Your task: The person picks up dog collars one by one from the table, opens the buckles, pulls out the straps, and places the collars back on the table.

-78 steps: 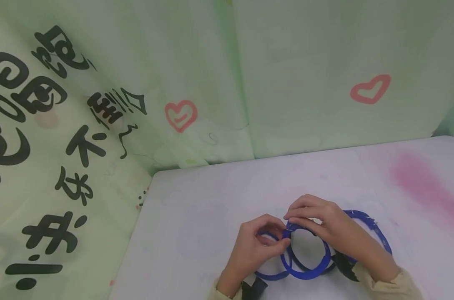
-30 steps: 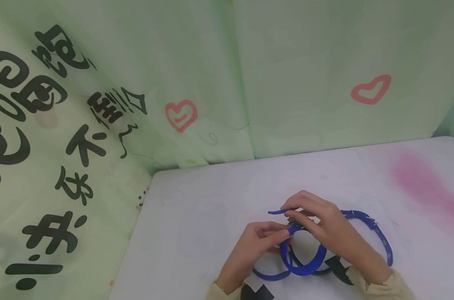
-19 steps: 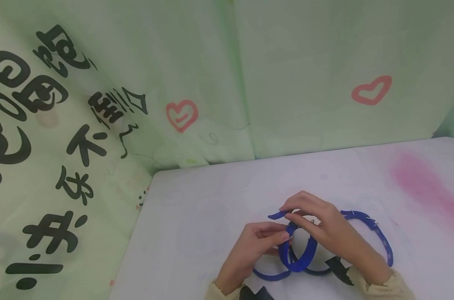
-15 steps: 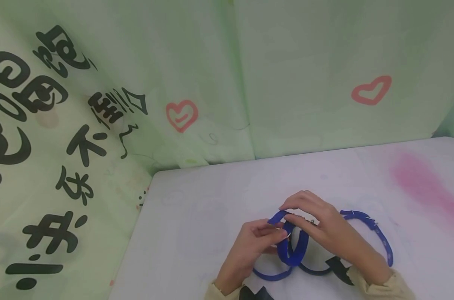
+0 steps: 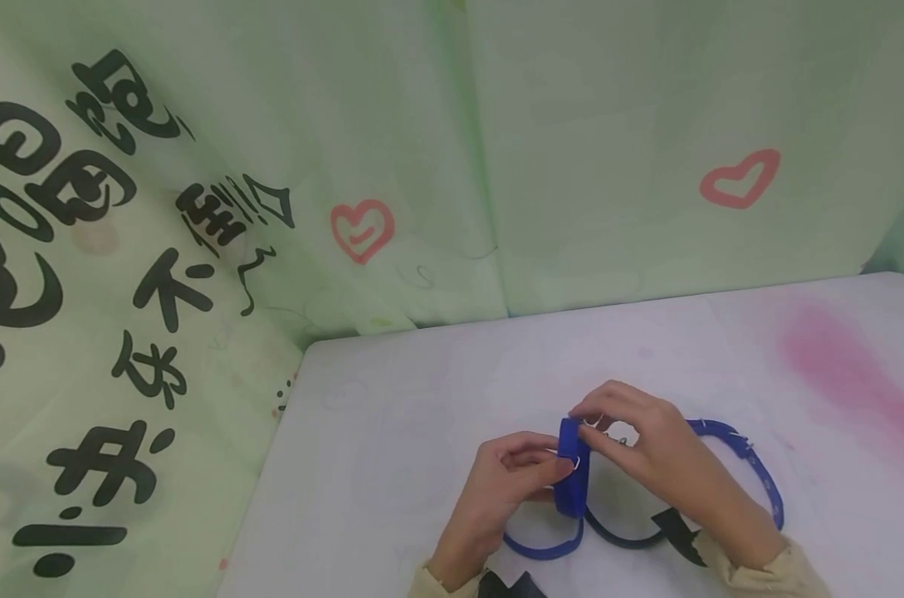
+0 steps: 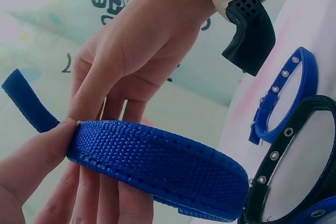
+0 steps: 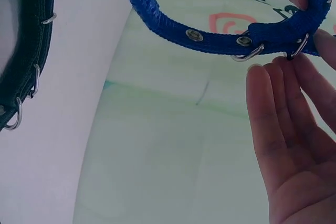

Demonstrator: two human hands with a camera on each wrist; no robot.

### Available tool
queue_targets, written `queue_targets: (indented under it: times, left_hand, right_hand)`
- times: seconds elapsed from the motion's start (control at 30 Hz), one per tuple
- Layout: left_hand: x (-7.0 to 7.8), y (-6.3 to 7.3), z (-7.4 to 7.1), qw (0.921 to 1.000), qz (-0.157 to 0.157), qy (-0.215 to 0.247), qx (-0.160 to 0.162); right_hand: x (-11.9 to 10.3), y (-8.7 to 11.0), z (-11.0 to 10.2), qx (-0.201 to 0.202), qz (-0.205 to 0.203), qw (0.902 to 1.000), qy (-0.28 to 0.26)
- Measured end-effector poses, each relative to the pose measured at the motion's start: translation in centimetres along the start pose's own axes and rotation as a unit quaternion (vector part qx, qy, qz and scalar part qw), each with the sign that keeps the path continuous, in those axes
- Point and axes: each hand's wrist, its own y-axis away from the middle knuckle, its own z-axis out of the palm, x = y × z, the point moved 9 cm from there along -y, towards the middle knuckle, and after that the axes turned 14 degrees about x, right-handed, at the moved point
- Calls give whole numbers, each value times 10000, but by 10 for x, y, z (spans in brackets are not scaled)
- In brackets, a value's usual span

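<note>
A blue webbing collar (image 5: pixel 574 494) is held up between both hands and seen nearly edge-on in the head view. My left hand (image 5: pixel 500 486) pinches it by the metal buckle, thumb in front. My right hand (image 5: pixel 646 432) pinches its upper part between thumb and fingertips. In the left wrist view the padded blue collar (image 6: pixel 157 158) fills the lower middle, and its strap end (image 6: pixel 31 103) sticks out past the left thumb. The right wrist view shows the collar's eyelets (image 7: pixel 194 35) and a D-ring (image 7: pixel 249 53).
On the white table (image 5: pixel 392 465) lie a blue collar (image 5: pixel 544 552) on the left, a dark collar (image 5: pixel 631 544) in the middle and another blue collar (image 5: pixel 761 482) by the right forearm. A green printed curtain (image 5: pixel 601 208) hangs behind the table edge.
The held collar has turned from a round, open ring to edge-on. Its strap end, which came out leftward under my right fingers, now bends down near the buckle. Both hands stay close together.
</note>
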Motion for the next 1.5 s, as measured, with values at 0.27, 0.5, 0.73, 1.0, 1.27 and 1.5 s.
queue_targets:
  times: [0.27,0.5,0.73,1.0,1.27,1.5]
  left_hand:
    - [3,2,3,10000,-9,-68,40]
    - [6,4,9,9999,39,83,-106]
    - [6,4,7,9997,24,242,-7]
    - [8,6,6,9991,231,308,187]
    - [11,7,7,9986,362,268,280]
    - [8,5,6,9989,380,226,170]
  right_hand:
    - [3,1,-1,-1,115,9999,-25]
    - [2,1,-2,76,5,9999,-99]
    - [-1,3,1,27,-156,9997,-200]
    - [0,2,4,-25,-72,9996,-261]
    - [0,2,6,-16,-11,9996,-278]
    - [-3,1,4,335,-152,9992,-182]
